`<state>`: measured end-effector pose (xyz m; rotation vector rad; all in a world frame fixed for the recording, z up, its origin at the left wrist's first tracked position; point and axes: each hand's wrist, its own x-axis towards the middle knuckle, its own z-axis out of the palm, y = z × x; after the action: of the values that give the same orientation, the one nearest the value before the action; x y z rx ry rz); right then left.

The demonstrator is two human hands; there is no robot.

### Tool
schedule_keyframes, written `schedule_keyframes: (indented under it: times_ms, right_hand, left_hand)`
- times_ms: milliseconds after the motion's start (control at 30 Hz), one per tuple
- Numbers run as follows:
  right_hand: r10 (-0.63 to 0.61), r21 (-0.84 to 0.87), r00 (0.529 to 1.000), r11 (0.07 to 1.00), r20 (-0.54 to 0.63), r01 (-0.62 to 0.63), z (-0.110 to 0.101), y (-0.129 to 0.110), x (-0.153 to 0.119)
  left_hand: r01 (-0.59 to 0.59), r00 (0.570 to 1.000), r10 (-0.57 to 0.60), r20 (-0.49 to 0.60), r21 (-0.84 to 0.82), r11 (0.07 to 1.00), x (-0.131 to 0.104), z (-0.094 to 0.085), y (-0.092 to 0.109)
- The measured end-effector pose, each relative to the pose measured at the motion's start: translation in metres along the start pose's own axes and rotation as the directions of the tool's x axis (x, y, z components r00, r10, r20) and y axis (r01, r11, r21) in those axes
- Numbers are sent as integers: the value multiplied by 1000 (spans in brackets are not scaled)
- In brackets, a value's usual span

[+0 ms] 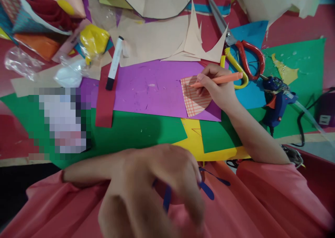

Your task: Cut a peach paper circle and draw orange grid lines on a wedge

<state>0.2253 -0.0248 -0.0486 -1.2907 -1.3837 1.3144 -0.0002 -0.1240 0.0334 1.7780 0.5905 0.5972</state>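
My right hand [218,86] is closed around an orange felt-tip pen [227,78]. The pen's tip touches a cream paper piece [195,98] with a curved edge and orange grid lines, which lies on a purple sheet [146,84]. Close to the camera, my left hand [151,185] is raised over my lap, its bent fingers apart and blurred. Nothing shows in it, though some fingertips are cut off by the frame. Large scissors [230,39] with red and yellow handles lie just beyond my right hand.
A white marker with black ends [114,63] rests on a red paper strip [104,105]. To the right is a blue glue gun [278,107] with a cord. Green [131,126] and yellow sheets [193,136] lie in front. Cream offcuts [157,39] and bagged clay [94,39] are farther back.
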Motion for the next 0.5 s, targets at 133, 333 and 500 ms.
schedule_keyframes:
  times_ms: [133,333,500]
  right_hand:
    - [-4,-55,1000,998,-1,4,0,-1,0]
    - [-18,-91,1000,996,-21,16,0,-5,-1]
    - [-8,-131,999,991,-31,3,2,-8,-1]
  left_hand:
    - [-111,988,141,-65,341,933,38,-20,-53]
    - [11,999,33,-37,821,571,53,-17,-100]
    - [0,1000,16,-10,830,558,49,-16,-99]
